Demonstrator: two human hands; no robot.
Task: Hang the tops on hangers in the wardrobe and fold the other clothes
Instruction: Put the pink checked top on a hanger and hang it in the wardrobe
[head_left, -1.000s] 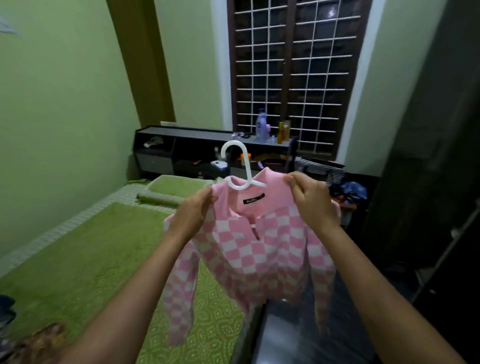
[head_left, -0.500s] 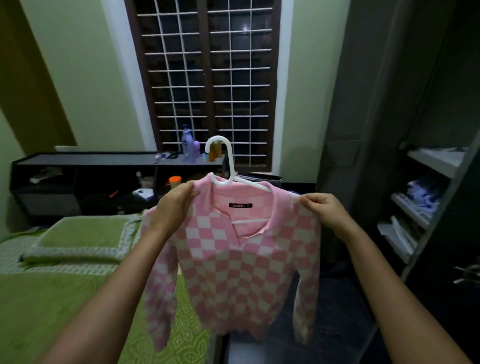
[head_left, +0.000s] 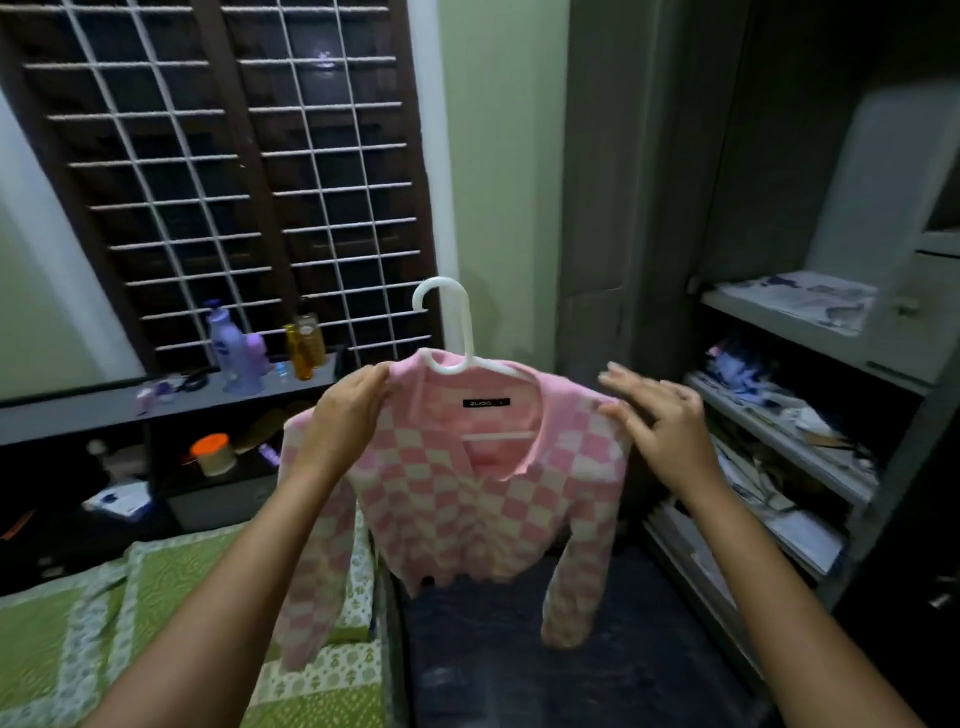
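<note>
A pink and white checked top (head_left: 467, 499) hangs on a white plastic hanger (head_left: 457, 332), held up in front of me. My left hand (head_left: 348, 410) grips the top's left shoulder at the collar. My right hand (head_left: 660, 421) has its fingers spread and straight at the right shoulder, with the thumb touching the fabric. The open wardrobe (head_left: 810, 415) stands to the right, its shelves holding papers and folded things.
A bed with a green patterned cover (head_left: 156, 623) lies at the lower left. Behind it a dark low shelf unit (head_left: 104, 410) carries bottles (head_left: 234, 348) and an orange-lidded jar (head_left: 210, 454). A barred window (head_left: 234, 182) fills the back wall. Dark floor (head_left: 519, 649) lies beneath the top.
I have turned right, so the wardrobe shelves now fill the right side. My right hand has let go of the top's right shoulder and opened its fingers; the left hand keeps its grip.
</note>
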